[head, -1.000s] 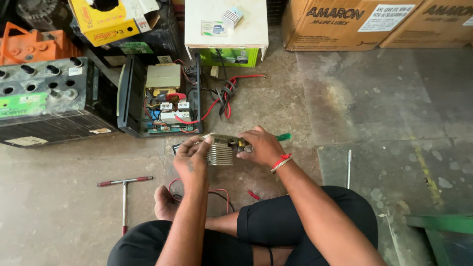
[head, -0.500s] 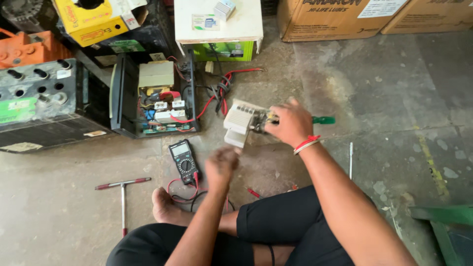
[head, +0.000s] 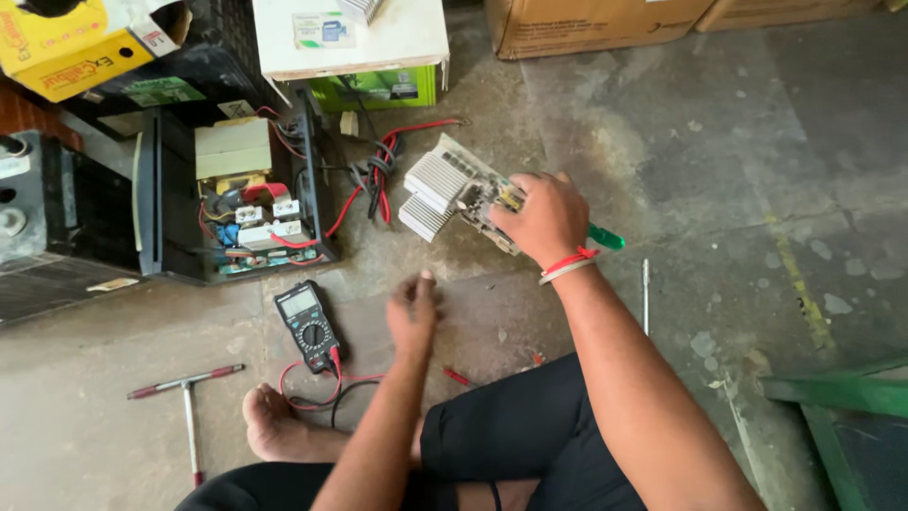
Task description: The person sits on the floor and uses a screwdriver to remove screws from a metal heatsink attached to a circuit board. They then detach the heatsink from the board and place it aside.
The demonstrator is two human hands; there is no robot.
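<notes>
My right hand grips a circuit board with white finned heat sinks and holds it low over the concrete floor, next to red and black wires. A green-handled screwdriver lies under that hand. My left hand hovers loosely curled with nothing in it, just right of a black multimeter lying on the floor with red leads. My bare foot rests below the meter.
An opened black inverter case with a transformer stands at left, batteries beside it. A T-handle tool lies lower left. A white box on a green battery and cardboard cartons stand behind. A green frame is at right.
My right hand carried the circuit board away from my lap toward the inverter. My left hand let go of the board and drew back beside the multimeter, which came into view.
</notes>
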